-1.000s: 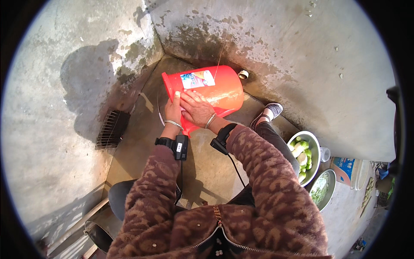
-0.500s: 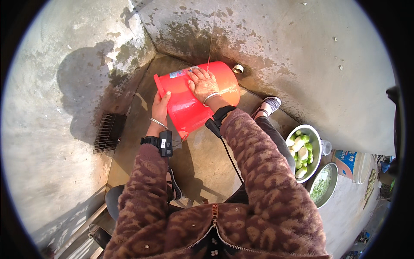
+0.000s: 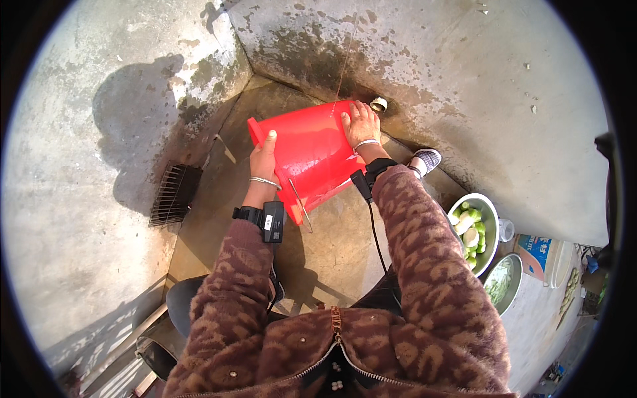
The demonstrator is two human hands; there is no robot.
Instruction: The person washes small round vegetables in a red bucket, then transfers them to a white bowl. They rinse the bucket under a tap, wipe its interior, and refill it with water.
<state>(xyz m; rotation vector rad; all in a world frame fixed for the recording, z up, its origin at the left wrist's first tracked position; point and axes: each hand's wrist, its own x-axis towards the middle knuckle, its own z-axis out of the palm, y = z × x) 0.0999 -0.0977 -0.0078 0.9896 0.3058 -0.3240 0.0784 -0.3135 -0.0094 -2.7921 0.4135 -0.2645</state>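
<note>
A red plastic bucket (image 3: 306, 156) lies on its side over the wet concrete floor, its mouth toward the left and its base toward the right. My left hand (image 3: 264, 159) grips the rim, thumb on the outer wall and the other fingers hidden behind the edge. On the base end rests my right hand (image 3: 362, 126), its fingers stretched out over the wet wall. The bucket's thin wire handle (image 3: 300, 205) hangs at the near side of the mouth. A thin streak (image 3: 344, 69), like a trickle of water, comes down onto the bucket from above.
Concrete walls meet in a corner beyond the bucket. A dark grate (image 3: 174, 194) stands at the left wall; a pale pipe end (image 3: 379, 104) juts out at the far wall. To the right are a metal basin (image 3: 491, 219) of green-white vegetables, a second basin (image 3: 516, 292) and a plastic pail (image 3: 559, 262).
The bucket has turned about its length, so its label is out of sight and the handle shows. My right hand has slid rightward toward the base. My left hand still grips the rim.
</note>
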